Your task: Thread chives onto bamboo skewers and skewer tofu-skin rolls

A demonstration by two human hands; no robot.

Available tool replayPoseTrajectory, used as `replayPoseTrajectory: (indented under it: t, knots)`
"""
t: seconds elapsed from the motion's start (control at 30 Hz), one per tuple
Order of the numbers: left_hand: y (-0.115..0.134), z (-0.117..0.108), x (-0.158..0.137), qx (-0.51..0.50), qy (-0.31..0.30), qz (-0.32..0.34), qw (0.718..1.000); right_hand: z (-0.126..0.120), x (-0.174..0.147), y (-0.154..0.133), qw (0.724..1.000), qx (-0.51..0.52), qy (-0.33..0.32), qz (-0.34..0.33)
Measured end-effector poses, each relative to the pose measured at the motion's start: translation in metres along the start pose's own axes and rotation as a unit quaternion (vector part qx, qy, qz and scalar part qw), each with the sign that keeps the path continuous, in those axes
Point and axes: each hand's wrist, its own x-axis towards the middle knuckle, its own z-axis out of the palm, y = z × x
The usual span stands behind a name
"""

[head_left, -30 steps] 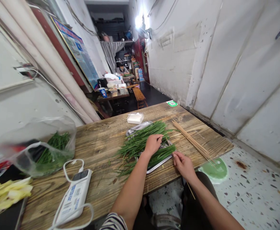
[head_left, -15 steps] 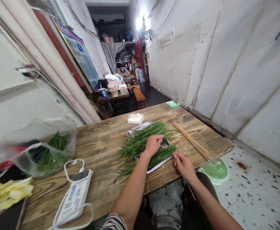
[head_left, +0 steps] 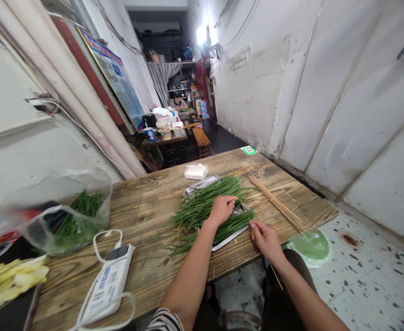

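My right hand (head_left: 264, 235) is closed in a pinch on a thin bamboo skewer (head_left: 276, 277). The skewer's tail hangs below the palm, past the table edge, while its other end slants up over the tray. Near that far end the fingertips of my left hand (head_left: 223, 208) are pressed together; what is between them is too small to make out. Under and around my left hand lie long green garlic chives (head_left: 205, 198). A smaller bunch of chives (head_left: 237, 221) sits closer to me, across a metal tray (head_left: 230, 241). The chives hide much of the tray.
Bamboo skewers (head_left: 276, 201) lie in a bundle at the right. A white block in a clear box (head_left: 196, 172) is behind the tray. To the left are a power strip (head_left: 109, 280), a plastic bag (head_left: 77, 220) with more greens, and yellow leaves (head_left: 14, 278).
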Motion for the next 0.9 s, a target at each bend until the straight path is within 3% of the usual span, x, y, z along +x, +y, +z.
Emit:
replayPoseTrajectory:
  t: [0.23, 0.43, 0.9]
  knots:
    - [0.0064, -0.0041, -0.0052, -0.025, -0.156, 0.058, 0.986, -0.0007, -0.0002, -0.0011, 1.0, -0.001, 0.006, 0.002]
    - [0.0042, -0.0046, -0.002, -0.037, -0.064, -0.017, 0.997, -0.0003, 0.0, -0.0003, 1.0, 0.002, 0.006, 0.002]
    - [0.0056, -0.0035, -0.0022, -0.058, -0.042, -0.027, 0.997, 0.0004, 0.0003, -0.0004, 1.0, -0.004, 0.007, 0.004]
